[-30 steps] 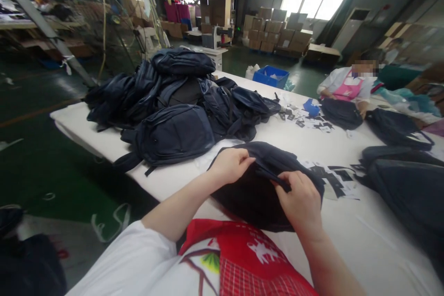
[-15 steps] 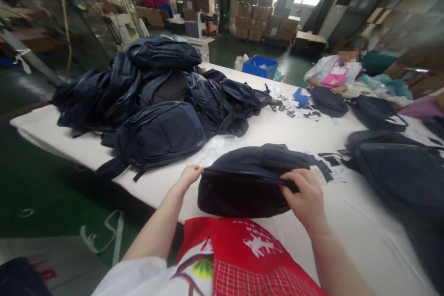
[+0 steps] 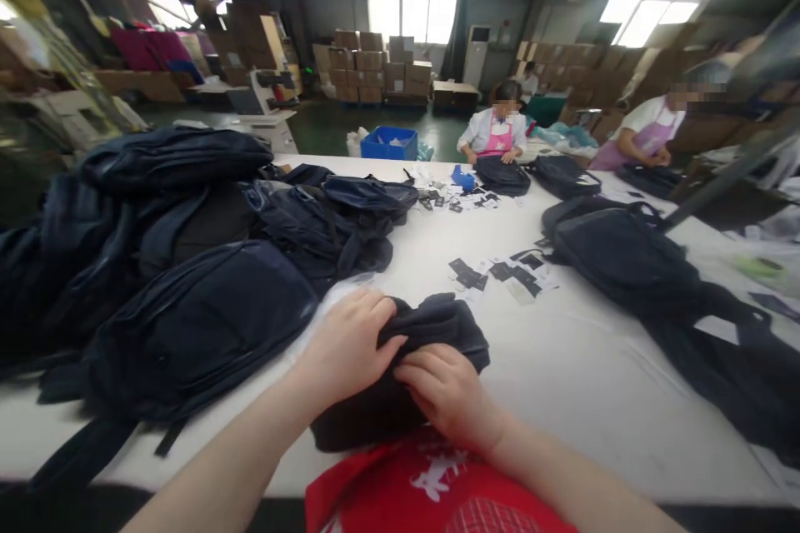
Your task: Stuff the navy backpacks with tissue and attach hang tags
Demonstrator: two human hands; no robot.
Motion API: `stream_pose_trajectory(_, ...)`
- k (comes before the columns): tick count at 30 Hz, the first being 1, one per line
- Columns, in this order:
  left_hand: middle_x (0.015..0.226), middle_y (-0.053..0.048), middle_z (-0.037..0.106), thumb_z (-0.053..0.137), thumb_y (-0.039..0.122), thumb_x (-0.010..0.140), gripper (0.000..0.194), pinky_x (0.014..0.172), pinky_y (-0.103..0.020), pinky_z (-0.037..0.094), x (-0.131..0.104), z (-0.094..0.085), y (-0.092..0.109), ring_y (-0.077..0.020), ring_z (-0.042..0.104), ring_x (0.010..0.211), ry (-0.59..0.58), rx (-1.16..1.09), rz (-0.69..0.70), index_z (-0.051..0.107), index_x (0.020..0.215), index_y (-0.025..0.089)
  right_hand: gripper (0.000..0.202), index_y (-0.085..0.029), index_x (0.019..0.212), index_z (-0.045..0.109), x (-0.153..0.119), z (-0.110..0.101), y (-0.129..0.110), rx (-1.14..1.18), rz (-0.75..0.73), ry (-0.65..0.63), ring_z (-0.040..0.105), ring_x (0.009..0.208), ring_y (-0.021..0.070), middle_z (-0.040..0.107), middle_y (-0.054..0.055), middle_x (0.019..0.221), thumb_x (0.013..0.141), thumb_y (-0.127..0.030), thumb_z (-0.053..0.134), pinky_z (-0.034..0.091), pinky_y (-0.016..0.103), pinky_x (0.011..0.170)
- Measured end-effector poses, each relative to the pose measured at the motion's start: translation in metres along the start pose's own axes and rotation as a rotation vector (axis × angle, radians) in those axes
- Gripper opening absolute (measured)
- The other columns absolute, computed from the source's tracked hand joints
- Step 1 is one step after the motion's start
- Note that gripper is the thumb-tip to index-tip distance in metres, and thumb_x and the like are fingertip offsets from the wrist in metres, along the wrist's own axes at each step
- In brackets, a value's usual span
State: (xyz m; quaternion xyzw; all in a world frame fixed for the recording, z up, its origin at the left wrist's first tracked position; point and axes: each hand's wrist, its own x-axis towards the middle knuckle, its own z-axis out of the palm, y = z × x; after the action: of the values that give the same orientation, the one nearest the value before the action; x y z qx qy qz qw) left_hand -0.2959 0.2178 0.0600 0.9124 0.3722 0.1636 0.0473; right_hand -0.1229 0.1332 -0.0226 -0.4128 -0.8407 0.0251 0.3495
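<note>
The person's left hand point(image 3: 343, 341) and right hand point(image 3: 447, 391) pinch a dark bag point(image 3: 368, 418) between their fingers point(image 3: 420, 371) at the near middle of the tabletop point(image 3: 562, 375), right of a pile of dark backpacks point(image 3: 206, 316).

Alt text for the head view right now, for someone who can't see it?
The wearer's left hand and right hand grip a dark fabric bag over a white table. Dark backpacks are heaped to the left, loose cards lie ahead, and beyond them is a co-worker in a pink apron.
</note>
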Motion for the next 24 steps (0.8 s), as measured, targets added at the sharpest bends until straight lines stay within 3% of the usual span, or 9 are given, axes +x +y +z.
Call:
stream_pose_trajectory(2,0.091,-0.005,0.062,0.064,0.031,0.084,0.016,0.077,-0.036,0.051,-0.001,0.001,-0.004,-0.0223,0.059,0.085,0.009,0.024,0.048,0.062,0.094,0.019,0.023,-0.02,0.11,0.063,-0.002,-0.002,0.001,-0.014,-0.007,0.003,0.06,0.096,0.0178,0.07,0.006,0.106,0.093,-0.016,0.049,0.051,0.034,0.085)
stream_pose_trajectory(7,0.097,-0.007,0.065,0.054,0.025,0.091,0.018,0.081,-0.035,0.049,-0.021,0.004,-0.005,-0.0218,0.061,0.087,0.164,0.167,0.272,0.063,0.104,0.018,0.024,-0.018,0.11,0.063,-0.005,-0.006,0.007,-0.024,-0.009,0.024,0.059,0.089,0.0177,0.07,0.005,0.103,0.091,-0.016,0.048,0.051,0.033,0.081)
stream_pose_trajectory(11,0.102,-0.008,0.066,0.055,0.029,0.087,0.019,0.084,-0.036,0.048,-0.031,0.003,0.0,-0.0239,0.063,0.091,0.155,0.206,0.253,0.065,0.101,0.02,0.025,-0.017,0.112,0.062,-0.004,0.001,0.012,0.016,-0.032,0.047,0.059,0.093,0.0181,0.069,0.004,0.104,0.09,-0.018,0.049,0.05,0.033,0.086)
stream_pose_trajectory(14,0.083,-0.005,0.065,0.056,0.028,0.08,0.01,0.07,-0.032,0.049,-0.026,0.0,-0.007,-0.0222,0.063,0.076,-0.028,0.147,0.02,0.063,0.081,0.021,0.024,-0.017,0.111,0.061,-0.001,0.008,0.019,0.069,-0.082,0.051,0.058,0.097,0.0165,0.069,0.005,0.107,0.091,-0.022,0.049,0.049,0.031,0.091)
stream_pose_trajectory(17,0.069,-0.002,0.061,0.055,0.028,0.077,0.01,0.06,-0.029,0.046,-0.015,-0.003,-0.024,-0.0201,0.062,0.065,-0.305,0.0,-0.278,0.057,0.071,0.021,0.025,-0.019,0.112,0.062,0.001,0.01,0.034,0.055,-0.05,0.122,0.058,0.103,0.0173,0.069,0.006,0.111,0.092,-0.03,0.052,0.043,0.034,0.102)
stream_pose_trajectory(21,0.073,-0.001,0.067,0.064,0.04,0.076,0.025,0.06,-0.025,0.05,-0.001,-0.002,-0.042,-0.018,0.065,0.067,-0.771,-0.67,-0.571,0.061,0.09,0.019,0.034,-0.019,0.108,0.063,0.001,0.012,0.062,0.219,0.101,0.172,0.059,0.098,0.0204,0.069,0.007,0.102,0.091,-0.046,0.053,0.042,0.042,0.102)
stream_pose_trajectory(24,0.069,-0.004,0.07,0.077,0.05,0.064,0.049,0.056,-0.028,0.053,0.009,0.009,-0.038,-0.0212,0.067,0.064,-1.122,-1.223,-0.631,0.066,0.097,0.015,0.038,-0.018,0.09,0.064,0.002,0.019,0.077,0.506,0.14,0.111,0.059,0.088,0.017,0.068,0.006,0.088,0.099,-0.039,0.034,0.047,0.035,0.089)
